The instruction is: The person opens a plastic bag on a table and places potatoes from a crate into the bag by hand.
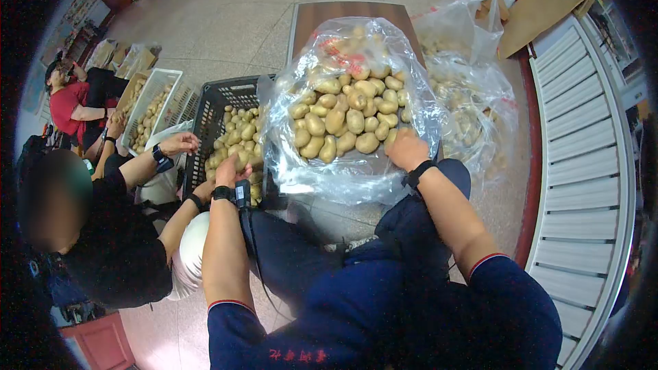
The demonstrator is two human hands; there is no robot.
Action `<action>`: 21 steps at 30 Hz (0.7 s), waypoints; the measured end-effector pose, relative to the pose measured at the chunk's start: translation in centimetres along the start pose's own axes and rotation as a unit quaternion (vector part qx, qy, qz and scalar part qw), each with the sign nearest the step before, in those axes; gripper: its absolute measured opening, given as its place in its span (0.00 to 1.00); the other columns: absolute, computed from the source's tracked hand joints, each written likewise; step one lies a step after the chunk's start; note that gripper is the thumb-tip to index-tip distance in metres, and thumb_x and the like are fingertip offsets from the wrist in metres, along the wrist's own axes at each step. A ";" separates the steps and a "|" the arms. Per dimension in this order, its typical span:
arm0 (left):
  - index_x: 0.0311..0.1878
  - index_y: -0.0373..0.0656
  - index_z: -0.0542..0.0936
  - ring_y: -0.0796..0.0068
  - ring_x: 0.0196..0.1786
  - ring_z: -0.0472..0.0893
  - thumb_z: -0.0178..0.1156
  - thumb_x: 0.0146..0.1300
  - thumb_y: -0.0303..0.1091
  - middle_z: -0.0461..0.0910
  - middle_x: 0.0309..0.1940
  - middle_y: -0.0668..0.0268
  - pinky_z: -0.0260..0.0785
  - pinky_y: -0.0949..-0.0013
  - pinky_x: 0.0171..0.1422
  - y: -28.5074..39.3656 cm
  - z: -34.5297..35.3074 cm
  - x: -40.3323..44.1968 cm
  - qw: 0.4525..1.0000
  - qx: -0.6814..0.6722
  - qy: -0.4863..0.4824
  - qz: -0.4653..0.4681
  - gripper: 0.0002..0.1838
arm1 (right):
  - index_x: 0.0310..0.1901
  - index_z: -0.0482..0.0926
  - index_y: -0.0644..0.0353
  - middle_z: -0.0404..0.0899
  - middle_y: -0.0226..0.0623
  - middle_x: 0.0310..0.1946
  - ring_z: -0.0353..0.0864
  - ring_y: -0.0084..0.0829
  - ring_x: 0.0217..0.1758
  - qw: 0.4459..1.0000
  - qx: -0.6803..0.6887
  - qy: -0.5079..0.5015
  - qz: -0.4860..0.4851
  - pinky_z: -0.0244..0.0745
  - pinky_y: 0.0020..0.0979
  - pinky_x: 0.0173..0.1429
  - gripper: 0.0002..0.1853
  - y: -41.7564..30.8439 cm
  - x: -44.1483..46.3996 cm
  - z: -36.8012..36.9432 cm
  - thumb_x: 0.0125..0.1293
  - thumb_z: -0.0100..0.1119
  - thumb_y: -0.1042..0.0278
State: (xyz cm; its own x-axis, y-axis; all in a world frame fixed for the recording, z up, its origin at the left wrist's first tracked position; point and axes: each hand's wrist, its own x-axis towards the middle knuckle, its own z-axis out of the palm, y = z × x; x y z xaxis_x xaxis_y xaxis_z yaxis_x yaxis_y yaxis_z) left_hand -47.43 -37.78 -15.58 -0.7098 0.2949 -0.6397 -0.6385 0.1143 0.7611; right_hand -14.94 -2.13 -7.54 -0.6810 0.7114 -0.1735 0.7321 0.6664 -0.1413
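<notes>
My left hand (227,171) is over the near part of a black plastic crate (200,113) of potatoes. Its thumb and fingers look apart, close above the potatoes (241,130); no held potato is clear. On the right, my right hand (409,149) is curled at the near right edge of a heap of potatoes (355,121). A potato (391,138) shows at its fingertips, and the palm side is hidden. The heap lies in an opened clear plastic bag (308,175) on a brown table (301,20).
More clear bags of potatoes (473,109) stand right of the table, near a white radiator (579,185). At left, a co-worker in black (116,240) reaches to the black crate. Further back, a person in red (68,106) sits by a white crate (159,82).
</notes>
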 end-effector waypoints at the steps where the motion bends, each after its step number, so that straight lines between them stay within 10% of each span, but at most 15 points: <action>1: 0.54 0.36 0.71 0.62 0.34 0.82 0.50 0.72 0.39 0.79 0.42 0.55 0.80 0.64 0.31 -0.2 -0.2 0.4 1.000 0.001 -0.003 0.001 0.17 | 0.47 0.80 0.62 0.78 0.51 0.50 0.83 0.46 0.48 1.000 0.000 0.000 0.000 0.79 0.45 0.50 0.20 0.4 0.4 0.2 0.61 0.54 0.57; 12: 0.51 0.34 0.72 0.58 0.30 0.82 0.49 0.71 0.38 0.79 0.36 0.52 0.80 0.59 0.32 -1.6 -1.5 1.5 0.997 0.055 0.028 0.048 0.16 | 0.65 0.62 0.64 0.65 0.58 0.63 0.64 0.59 0.67 0.993 0.098 -0.025 0.062 0.62 0.52 0.69 0.41 0.5 3.4 2.9 0.54 0.62 0.47; 21: 0.37 0.36 0.82 0.54 0.38 0.85 0.57 0.63 0.47 0.83 0.40 0.47 0.76 0.56 0.42 -7.2 -8.3 12.8 0.987 0.118 0.081 0.066 0.20 | 0.72 0.52 0.57 0.67 0.56 0.62 0.70 0.55 0.64 0.996 0.062 -0.051 0.032 0.60 0.52 0.69 0.49 0.1 3.2 4.3 0.52 0.65 0.45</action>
State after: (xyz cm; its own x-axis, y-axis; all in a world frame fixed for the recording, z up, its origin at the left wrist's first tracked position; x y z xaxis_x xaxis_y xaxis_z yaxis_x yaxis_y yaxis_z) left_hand -54.41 -42.66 -30.10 -0.8323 0.1686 -0.5281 -0.4640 0.3094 0.8300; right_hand -17.04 -0.73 -12.27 -0.6322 0.7209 -0.2838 0.7747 0.5830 -0.2450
